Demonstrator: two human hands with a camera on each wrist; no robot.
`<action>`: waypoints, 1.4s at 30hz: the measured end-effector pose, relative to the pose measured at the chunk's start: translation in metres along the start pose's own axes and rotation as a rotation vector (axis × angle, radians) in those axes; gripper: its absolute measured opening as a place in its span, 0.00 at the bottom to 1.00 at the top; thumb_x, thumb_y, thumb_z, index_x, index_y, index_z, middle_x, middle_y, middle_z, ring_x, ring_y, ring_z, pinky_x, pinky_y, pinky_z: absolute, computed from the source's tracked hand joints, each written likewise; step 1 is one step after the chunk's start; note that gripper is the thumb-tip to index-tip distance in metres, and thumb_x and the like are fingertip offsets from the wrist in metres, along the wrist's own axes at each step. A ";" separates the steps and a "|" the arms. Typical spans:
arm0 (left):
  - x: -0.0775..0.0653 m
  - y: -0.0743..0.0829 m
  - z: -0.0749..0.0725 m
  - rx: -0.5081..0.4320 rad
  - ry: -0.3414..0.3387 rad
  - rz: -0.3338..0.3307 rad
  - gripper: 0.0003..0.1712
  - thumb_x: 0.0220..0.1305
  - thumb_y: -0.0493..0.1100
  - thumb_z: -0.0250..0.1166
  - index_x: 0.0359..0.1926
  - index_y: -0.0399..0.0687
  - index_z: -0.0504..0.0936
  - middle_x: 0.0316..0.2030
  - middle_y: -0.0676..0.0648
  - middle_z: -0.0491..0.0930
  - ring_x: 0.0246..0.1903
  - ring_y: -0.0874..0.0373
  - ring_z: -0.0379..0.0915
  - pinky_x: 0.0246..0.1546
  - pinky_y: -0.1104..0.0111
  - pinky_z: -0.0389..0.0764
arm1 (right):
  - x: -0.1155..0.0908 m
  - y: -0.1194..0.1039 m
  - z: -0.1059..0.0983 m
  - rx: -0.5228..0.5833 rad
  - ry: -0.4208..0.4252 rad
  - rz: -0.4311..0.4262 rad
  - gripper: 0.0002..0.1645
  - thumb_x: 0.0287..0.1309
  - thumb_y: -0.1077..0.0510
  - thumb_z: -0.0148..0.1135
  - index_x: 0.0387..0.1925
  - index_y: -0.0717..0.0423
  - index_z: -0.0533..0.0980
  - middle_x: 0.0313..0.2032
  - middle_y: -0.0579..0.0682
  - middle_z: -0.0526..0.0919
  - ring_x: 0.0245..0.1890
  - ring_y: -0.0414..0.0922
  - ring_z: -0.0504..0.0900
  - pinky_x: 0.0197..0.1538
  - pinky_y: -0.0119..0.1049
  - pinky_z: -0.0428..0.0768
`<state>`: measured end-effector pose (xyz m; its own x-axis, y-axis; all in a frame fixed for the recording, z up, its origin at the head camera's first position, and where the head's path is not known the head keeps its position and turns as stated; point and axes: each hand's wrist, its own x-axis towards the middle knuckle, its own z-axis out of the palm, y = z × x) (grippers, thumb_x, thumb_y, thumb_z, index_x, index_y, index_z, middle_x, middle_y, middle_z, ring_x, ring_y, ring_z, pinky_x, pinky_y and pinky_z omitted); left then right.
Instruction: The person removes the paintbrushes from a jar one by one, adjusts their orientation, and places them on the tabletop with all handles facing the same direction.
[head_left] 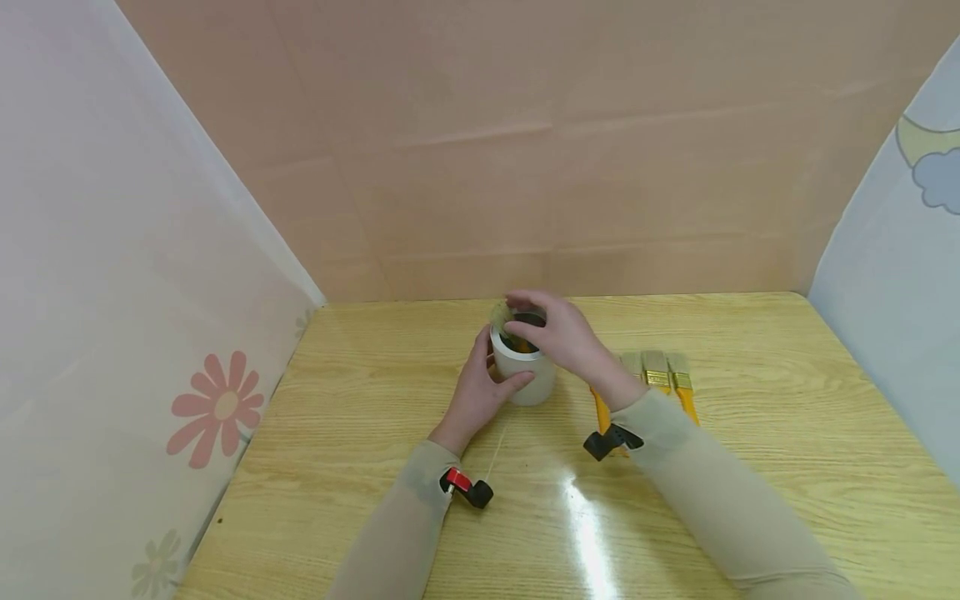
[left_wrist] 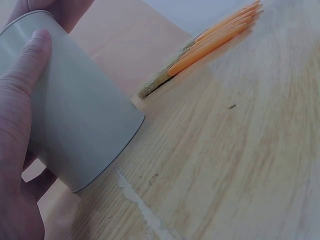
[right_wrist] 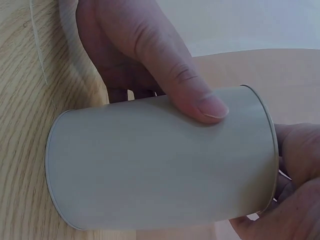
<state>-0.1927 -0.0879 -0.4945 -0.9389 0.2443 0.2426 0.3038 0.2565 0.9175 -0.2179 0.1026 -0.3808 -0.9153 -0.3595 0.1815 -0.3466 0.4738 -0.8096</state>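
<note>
A pale grey cylindrical can (head_left: 534,382) stands on the wooden table, its open mouth up. My left hand (head_left: 480,387) grips its side, with the thumb across the front; the left wrist view shows this thumb lying on the can (left_wrist: 80,105). Over the mouth, my right hand (head_left: 562,333) has its thumb and fingers curled about the pale bristles of a paintbrush (head_left: 500,316) at the left rim. Something orange shows inside the can. In the right wrist view, the right hand (right_wrist: 295,185) is at the rim, the brush hidden there.
Several paintbrushes (head_left: 656,367) with orange handles lie side by side right of the can, partly behind my right forearm. A pinkish wall covering (head_left: 465,167) rises at the table's back edge. White panels flank both sides.
</note>
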 end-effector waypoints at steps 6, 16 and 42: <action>0.000 0.000 0.000 -0.001 0.001 0.000 0.58 0.69 0.60 0.79 0.88 0.61 0.53 0.76 0.52 0.70 0.74 0.52 0.69 0.76 0.46 0.71 | 0.003 0.002 0.002 -0.038 0.003 -0.008 0.34 0.74 0.54 0.75 0.77 0.49 0.76 0.68 0.52 0.84 0.69 0.53 0.80 0.73 0.60 0.75; -0.001 0.000 0.000 0.006 0.007 0.002 0.58 0.70 0.57 0.80 0.88 0.58 0.53 0.75 0.51 0.71 0.73 0.52 0.69 0.76 0.46 0.71 | 0.003 0.001 0.004 -0.045 0.001 -0.002 0.35 0.73 0.53 0.76 0.77 0.47 0.76 0.67 0.51 0.84 0.70 0.53 0.79 0.75 0.61 0.71; -0.001 0.001 0.000 0.006 0.006 0.012 0.55 0.70 0.57 0.80 0.86 0.61 0.56 0.74 0.52 0.72 0.73 0.51 0.70 0.76 0.46 0.71 | -0.005 0.000 -0.002 -0.076 0.018 0.033 0.25 0.71 0.50 0.78 0.64 0.55 0.86 0.66 0.54 0.84 0.71 0.57 0.77 0.75 0.64 0.71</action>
<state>-0.1920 -0.0875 -0.4942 -0.9361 0.2420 0.2554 0.3160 0.2588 0.9128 -0.2134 0.1064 -0.3805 -0.9299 -0.3284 0.1655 -0.3297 0.5454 -0.7706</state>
